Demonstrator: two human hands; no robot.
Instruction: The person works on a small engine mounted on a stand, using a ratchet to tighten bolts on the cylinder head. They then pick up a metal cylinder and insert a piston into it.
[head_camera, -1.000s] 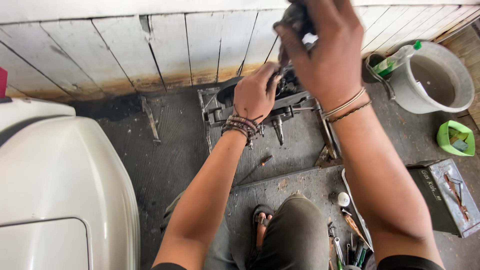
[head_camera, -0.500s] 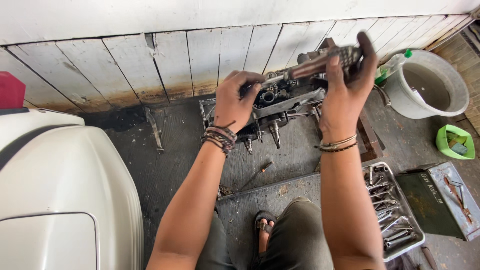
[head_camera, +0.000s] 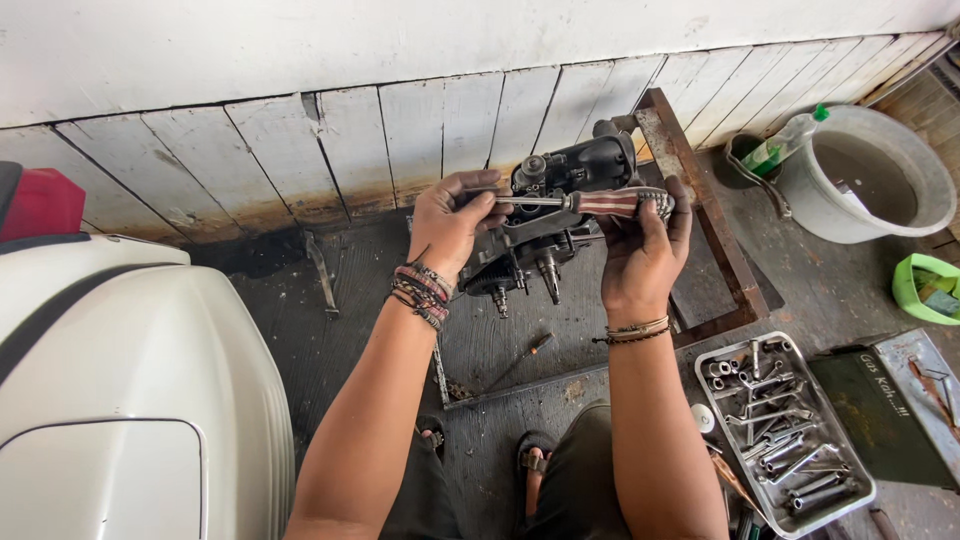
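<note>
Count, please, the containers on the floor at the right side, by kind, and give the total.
Grey bucket: 1
Small green tub: 1
Metal tray holding sockets and wrenches: 1
Dark green metal box with its lid open: 1
Plastic bottle with a green cap: 1
Total: 5

Packages and labels on the workshop floor

A clear plastic bottle (head_camera: 782, 147) with a green cap and greenish label leans at the grey bucket's (head_camera: 905, 225) rim, upper right. A dark green metal box (head_camera: 880, 415) with handwriting on its lid lies lower right, beside the socket tray (head_camera: 712, 360).
</note>
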